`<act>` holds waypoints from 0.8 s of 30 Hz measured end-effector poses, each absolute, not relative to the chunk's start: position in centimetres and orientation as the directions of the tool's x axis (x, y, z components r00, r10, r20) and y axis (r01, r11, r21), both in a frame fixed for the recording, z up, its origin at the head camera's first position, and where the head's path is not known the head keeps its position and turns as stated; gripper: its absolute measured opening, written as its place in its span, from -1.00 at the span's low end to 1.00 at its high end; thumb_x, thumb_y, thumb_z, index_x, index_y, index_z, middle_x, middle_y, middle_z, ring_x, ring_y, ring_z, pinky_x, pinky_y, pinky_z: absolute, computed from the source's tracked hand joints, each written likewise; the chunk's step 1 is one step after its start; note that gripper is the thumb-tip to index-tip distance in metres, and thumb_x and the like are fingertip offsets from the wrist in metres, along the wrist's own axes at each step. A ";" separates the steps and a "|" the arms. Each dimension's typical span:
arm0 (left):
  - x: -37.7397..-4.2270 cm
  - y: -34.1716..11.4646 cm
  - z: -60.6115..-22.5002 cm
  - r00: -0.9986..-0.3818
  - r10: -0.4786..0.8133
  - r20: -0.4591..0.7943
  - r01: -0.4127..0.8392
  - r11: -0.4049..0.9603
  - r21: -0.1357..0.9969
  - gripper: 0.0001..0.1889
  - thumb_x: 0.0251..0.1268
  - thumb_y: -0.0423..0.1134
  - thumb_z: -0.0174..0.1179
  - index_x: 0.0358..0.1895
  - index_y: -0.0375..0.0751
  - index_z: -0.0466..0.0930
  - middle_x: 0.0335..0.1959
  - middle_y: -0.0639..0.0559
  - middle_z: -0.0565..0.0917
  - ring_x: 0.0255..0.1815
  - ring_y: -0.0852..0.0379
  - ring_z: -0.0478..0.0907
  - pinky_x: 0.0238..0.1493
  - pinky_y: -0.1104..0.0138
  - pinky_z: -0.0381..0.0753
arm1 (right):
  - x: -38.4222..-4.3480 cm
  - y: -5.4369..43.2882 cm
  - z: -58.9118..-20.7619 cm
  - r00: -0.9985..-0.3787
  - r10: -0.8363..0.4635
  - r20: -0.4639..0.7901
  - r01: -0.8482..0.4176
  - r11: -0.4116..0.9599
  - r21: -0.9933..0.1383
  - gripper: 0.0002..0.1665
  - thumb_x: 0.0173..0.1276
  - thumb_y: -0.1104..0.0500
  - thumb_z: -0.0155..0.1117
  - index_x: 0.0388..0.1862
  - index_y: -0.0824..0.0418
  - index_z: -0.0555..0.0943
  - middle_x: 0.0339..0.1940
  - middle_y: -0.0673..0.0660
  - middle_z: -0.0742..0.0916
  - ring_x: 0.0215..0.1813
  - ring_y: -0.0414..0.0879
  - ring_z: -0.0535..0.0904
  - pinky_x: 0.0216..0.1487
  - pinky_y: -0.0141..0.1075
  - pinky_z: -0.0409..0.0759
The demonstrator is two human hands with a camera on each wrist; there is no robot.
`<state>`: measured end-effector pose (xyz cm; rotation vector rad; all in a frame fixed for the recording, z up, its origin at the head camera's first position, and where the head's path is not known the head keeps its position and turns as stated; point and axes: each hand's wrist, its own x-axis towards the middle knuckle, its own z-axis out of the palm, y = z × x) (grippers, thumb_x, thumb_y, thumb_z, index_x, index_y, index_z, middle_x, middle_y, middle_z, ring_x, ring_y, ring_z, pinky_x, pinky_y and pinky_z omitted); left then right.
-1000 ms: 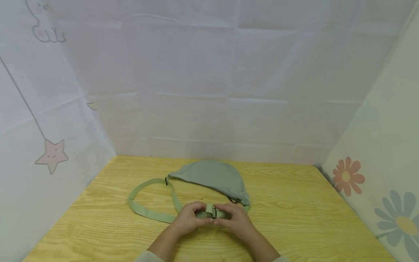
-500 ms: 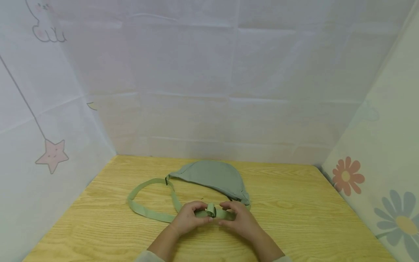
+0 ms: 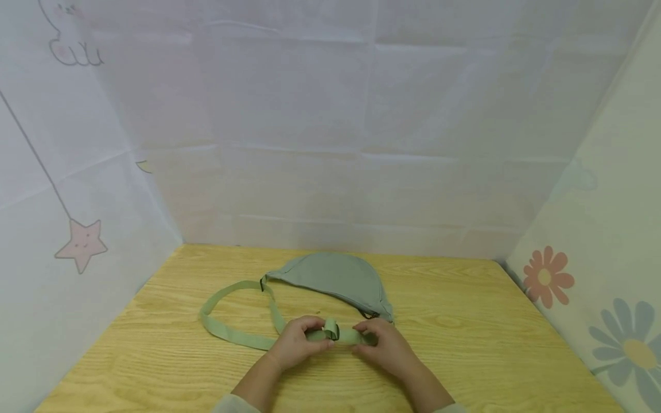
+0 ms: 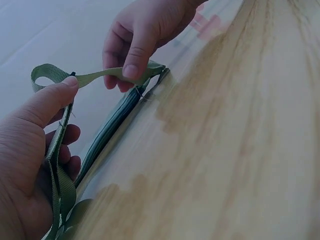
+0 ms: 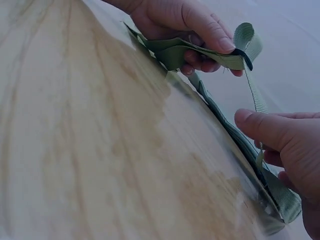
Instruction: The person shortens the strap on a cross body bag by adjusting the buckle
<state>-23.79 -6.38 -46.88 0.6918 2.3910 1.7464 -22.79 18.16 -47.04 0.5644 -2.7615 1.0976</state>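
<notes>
Sage-green bag (image 3: 333, 278) flat on table (image 3: 490, 338), strap (image 3: 227, 332) looped to the left w/ small buckle (image 3: 334, 332); left hand (image 3: 298, 344) & right hand (image 3: 384, 347) both pinch strap.

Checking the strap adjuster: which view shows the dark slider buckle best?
Right wrist: the slider buckle sits dark and close beside the left hand. The head view shows it small; the left wrist view only shows a speck.

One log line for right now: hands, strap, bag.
left hand: pinches strap at slider | right hand: pinches strap near bag end | green bag: flat on wooden table, behind hands
</notes>
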 end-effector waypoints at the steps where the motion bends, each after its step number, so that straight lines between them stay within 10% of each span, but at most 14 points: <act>1: -23.8 -6.4 -46.9 -0.897 0.405 0.179 0.296 0.248 0.923 -0.67 0.17 -0.19 0.41 0.00 -0.20 0.68 -0.02 -0.09 0.70 -0.06 0.20 0.58 -0.07 0.43 0.53 | -22.8 18.2 -47.0 -0.931 -0.280 0.235 -0.365 0.656 -0.660 -0.57 0.08 -0.04 0.54 -0.06 0.01 0.70 -0.02 -0.04 0.72 0.07 -0.02 0.60 0.11 -0.14 0.56; 11: -24.1 -6.4 -47.0 -0.932 0.325 0.161 0.244 0.235 0.941 -0.58 0.14 -0.17 0.42 0.04 -0.28 0.61 -0.19 -0.12 0.68 -0.26 0.22 0.52 -0.24 0.45 0.51 | -23.0 18.4 -46.8 -0.950 -0.233 0.208 -0.306 0.566 -0.765 -0.56 0.10 -0.02 0.50 0.00 -0.02 0.70 -0.03 -0.13 0.71 0.12 -0.07 0.58 0.20 -0.14 0.50; 24: -24.0 -6.0 -47.1 -0.921 0.333 0.204 0.295 0.249 0.922 -0.64 0.14 -0.17 0.42 -0.02 -0.27 0.69 0.01 -0.15 0.70 0.12 0.00 0.57 0.08 0.44 0.50 | -22.9 18.0 -46.5 -0.944 -0.238 0.229 -0.323 0.530 -0.784 -0.57 0.11 0.01 0.50 -0.01 0.04 0.72 -0.05 -0.07 0.72 0.08 -0.13 0.57 0.19 -0.20 0.47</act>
